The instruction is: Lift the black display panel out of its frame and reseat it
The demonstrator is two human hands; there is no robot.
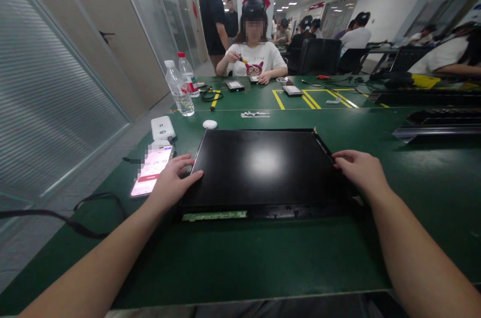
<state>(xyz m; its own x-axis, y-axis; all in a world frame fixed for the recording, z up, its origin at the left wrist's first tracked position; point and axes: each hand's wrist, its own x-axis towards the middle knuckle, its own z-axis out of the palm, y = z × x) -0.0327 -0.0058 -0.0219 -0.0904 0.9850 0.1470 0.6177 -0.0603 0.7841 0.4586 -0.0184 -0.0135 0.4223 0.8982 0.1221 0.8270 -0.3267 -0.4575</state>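
A flat black LCD panel point(259, 168) lies screen-up on the green table before me, with a pale glare in its middle. Along its near edge runs a black strip, and a narrow green circuit board point(215, 215) shows at the left of it. My left hand point(179, 174) grips the panel's left edge, thumb on top and fingers at the side. At the right edge, my right hand point(355, 167) pinches the rim between thumb and fingers. The undersides of the fingertips are hidden.
Left of the panel are a phone point(152, 170), a white power bank point(162, 128), a white earbud case point(210, 124) and two bottles point(180, 90). Long dark strips point(447, 117) lie at right. Across the table, a person point(255, 52) handles a small drive.
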